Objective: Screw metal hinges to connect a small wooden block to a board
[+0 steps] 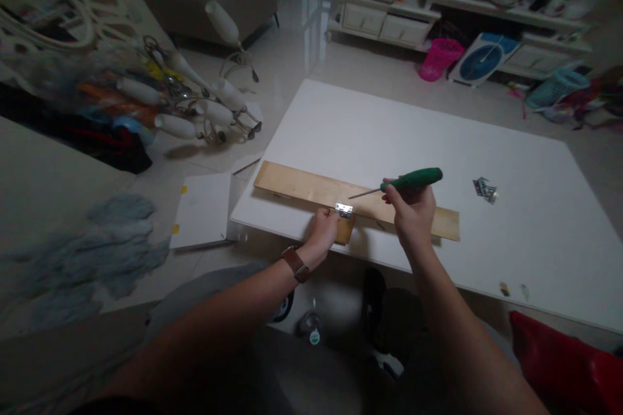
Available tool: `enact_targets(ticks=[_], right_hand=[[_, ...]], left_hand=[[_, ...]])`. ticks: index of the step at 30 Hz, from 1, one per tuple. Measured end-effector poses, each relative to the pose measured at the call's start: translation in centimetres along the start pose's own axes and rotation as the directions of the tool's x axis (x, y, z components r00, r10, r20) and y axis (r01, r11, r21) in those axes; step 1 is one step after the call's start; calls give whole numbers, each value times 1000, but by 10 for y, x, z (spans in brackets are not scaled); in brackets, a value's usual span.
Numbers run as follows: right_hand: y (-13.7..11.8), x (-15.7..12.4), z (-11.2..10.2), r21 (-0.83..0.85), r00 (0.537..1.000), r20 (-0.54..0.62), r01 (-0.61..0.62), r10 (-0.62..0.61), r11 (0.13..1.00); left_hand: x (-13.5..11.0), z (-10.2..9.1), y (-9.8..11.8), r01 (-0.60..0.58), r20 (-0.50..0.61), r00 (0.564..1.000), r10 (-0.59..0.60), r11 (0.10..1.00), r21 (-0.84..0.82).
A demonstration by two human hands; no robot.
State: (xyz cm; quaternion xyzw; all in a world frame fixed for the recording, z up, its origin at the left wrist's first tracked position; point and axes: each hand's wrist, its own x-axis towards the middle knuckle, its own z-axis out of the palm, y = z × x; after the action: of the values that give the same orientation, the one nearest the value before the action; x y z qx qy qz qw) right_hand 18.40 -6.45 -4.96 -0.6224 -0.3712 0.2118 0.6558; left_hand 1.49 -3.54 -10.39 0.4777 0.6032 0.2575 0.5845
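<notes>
A long wooden plank [302,185] lies along the near edge of a white table [438,142]. A small metal hinge [344,209] sits at the plank's near edge, joined to a short wooden piece [346,229] hanging below it. My left hand [322,231], with a brown watch strap on the wrist, is closed on that short piece right beside the hinge. My right hand [411,209] grips a green-handled screwdriver [413,179] above the plank. Its metal tip points left toward the hinge without touching it.
A small pile of metal hardware [485,189] lies on the table to the right. White sheets [203,209] lie on the floor at left, beside a chandelier with white arms [195,100]. A red bag [564,363] sits near right; a pink basket [440,58] stands far back.
</notes>
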Motion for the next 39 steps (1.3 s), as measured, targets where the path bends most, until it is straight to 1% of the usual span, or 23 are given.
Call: enact_targets(ticks=[3,9,13,20,22,24,26,28,30,32,33,35,37,39], right_hand=[[-4,-5,-2,-70,997,41,61,-59,996],[-3,-13,-3,-118,991,109,85,-72,989],[-1,-14,-2,-167,984,156,110,-84,980],[-2,-14,1,-221,977,198,124,-80,967],[-4,-14,2,-235,976,203,132,-85,963],[-7,-14,4,-246,974,209,141,-90,959],[-11,-15,6,-254,969,223,162,-106,954],[-17,-16,8,-262,962,239,193,-130,946],[-21,-18,10,-270,955,247,228,-161,935],[-24,-19,12,-281,950,248,259,-190,924],[-25,-20,12,-286,948,246,271,-203,919],[-25,-21,13,-288,945,244,286,-218,914],[-25,-21,13,-282,943,243,293,-227,914],[-23,-21,12,-284,939,250,302,-234,910]], left_hand=[[-2,2,3,81,-1,997,-81,995,-55],[0,6,0,58,-18,998,-58,998,-28],[2,7,-3,81,-18,997,-81,997,-22],[3,8,-6,84,29,996,-83,995,-44],[4,8,-7,86,-12,996,-86,996,-26],[4,6,-9,66,-119,991,-64,998,20],[5,4,-12,24,-236,972,-9,998,62],[5,2,-14,-28,-321,946,55,996,87],[4,0,-13,-91,-362,924,125,990,109],[3,-2,-8,-194,-361,905,225,974,120],[2,-3,-4,-261,-343,894,287,958,121],[0,-5,8,-405,-269,866,422,907,118],[0,-7,21,-521,-141,836,531,847,99],[1,-10,33,-576,4,817,577,814,72]])
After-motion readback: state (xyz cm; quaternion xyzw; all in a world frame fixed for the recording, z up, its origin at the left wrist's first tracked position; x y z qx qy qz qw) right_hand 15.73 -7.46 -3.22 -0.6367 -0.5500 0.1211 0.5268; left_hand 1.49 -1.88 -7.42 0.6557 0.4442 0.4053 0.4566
